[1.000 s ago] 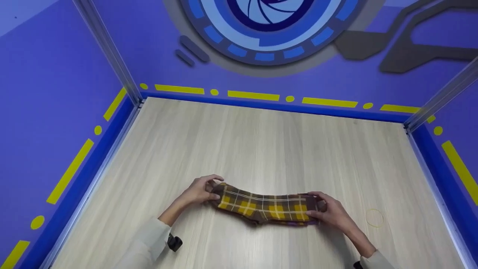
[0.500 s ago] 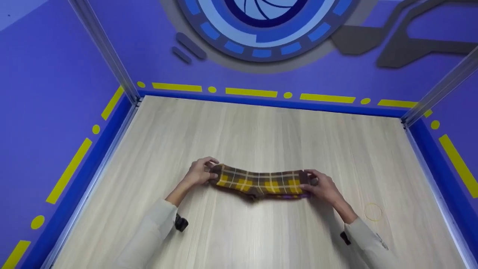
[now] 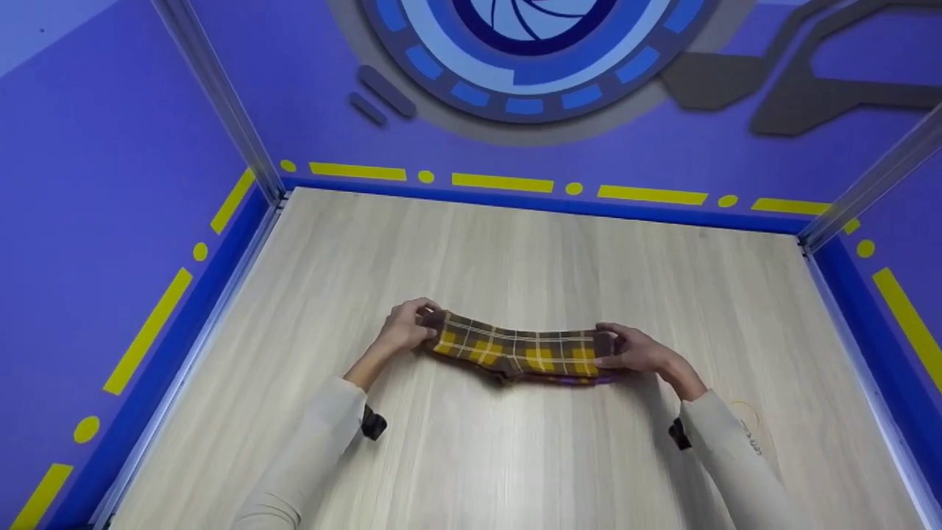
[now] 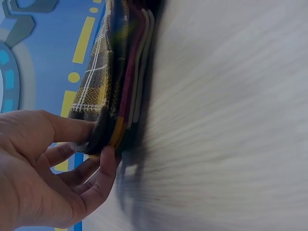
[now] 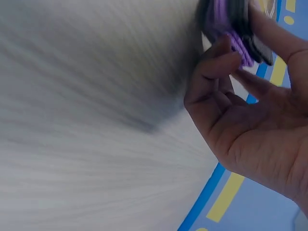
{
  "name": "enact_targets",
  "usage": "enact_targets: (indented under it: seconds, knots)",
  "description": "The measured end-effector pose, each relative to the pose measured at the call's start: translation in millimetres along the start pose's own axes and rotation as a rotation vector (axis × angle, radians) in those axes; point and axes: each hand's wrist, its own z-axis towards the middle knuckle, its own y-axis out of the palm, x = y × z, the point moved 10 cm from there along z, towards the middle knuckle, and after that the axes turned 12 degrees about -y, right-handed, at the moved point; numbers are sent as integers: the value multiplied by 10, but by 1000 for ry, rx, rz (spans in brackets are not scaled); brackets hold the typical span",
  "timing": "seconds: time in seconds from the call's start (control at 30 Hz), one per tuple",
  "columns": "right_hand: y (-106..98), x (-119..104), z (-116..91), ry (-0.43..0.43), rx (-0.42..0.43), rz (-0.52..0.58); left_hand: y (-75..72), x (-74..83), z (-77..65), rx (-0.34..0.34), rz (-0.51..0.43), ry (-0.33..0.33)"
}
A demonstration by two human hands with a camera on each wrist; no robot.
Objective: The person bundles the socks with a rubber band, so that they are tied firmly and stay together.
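Observation:
A stack of socks stretches between both hands near the middle of the table, a brown and yellow plaid one on top. My left hand pinches the left end between thumb and fingers. Several layers show at their edges in the left wrist view, where the left hand grips the toe end of the socks. On the opposite end, my right hand holds the dark cuffs. Purple and dark layers of the socks sit between the fingers of the right hand.
A thin yellow ring, like a rubber band, lies on the wood-grain table at the right, partly behind the right sleeve. Blue-purple panels border the table at the back and both sides.
Both hands have moved the sock stack away from the body, toward the back of the table, mostly in the first half second. The grip at each end stays. The right sleeve now partly covers the ring.

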Motion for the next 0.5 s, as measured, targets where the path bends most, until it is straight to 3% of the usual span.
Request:
enact_targets:
  seconds: [0.1, 0.2, 0.27, 0.4, 0.43, 0.5]
  knots:
    - [-31, 37, 26, 39, 3, -1, -8, 13, 6, -23, -10, 11]
    - [-42, 55, 20, 61, 24, 20, -11, 97, -25, -39, -20, 80]
    - [-45, 39, -3, 60, 40, 31, -41, 231, -67, 0, -12, 190]
    - [-39, -44, -51, 21, 63, 89, -17, 556, -154, 60, 75, 326]
    - [-34, -67, -65, 14, 63, 113, 23, 641, -170, 51, 98, 344]
    - [-28, -103, -92, 12, 64, 159, 164, 804, -195, -38, 133, 357]
